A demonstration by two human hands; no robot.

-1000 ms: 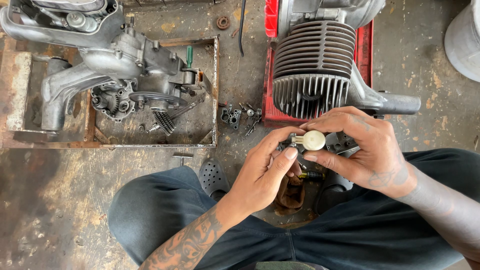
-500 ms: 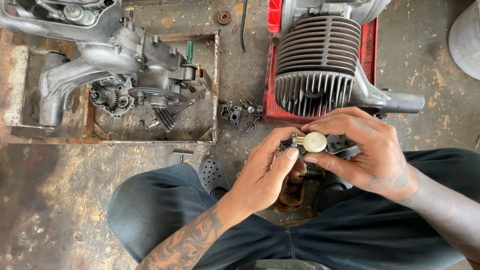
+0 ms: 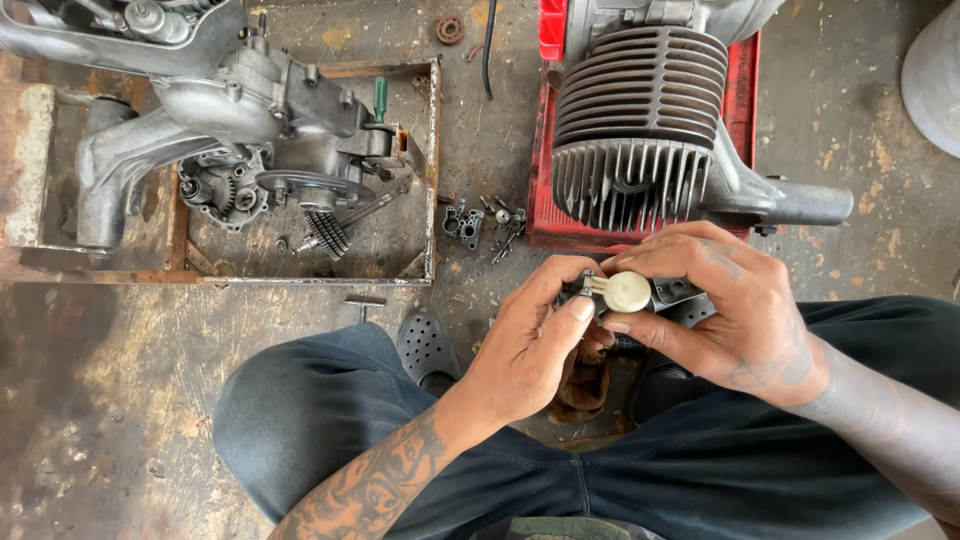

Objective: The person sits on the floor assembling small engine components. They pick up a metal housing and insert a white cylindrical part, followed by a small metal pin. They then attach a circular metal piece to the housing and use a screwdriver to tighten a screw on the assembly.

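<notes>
My left hand (image 3: 530, 345) and my right hand (image 3: 725, 310) meet in front of my lap over a small dark metal part (image 3: 672, 292) with a round cream-coloured piece (image 3: 627, 291) on it. The left thumb and fingertips pinch the part's left end; the right fingers wrap round its right side and press the cream piece. Much of the part is hidden under the fingers. A brown rag (image 3: 583, 385) lies below the hands between my legs.
A finned engine cylinder (image 3: 640, 130) rests on a red tray (image 3: 745, 95) just beyond my hands. Small loose metal parts (image 3: 480, 222) lie on the stained floor. An opened engine case (image 3: 250, 130) sits in a rusty metal tray (image 3: 430, 170) at the left. A pale container (image 3: 935, 70) is at the top right.
Both hands keep hold of the small part with only slight finger shifts; the view has moved a little.
</notes>
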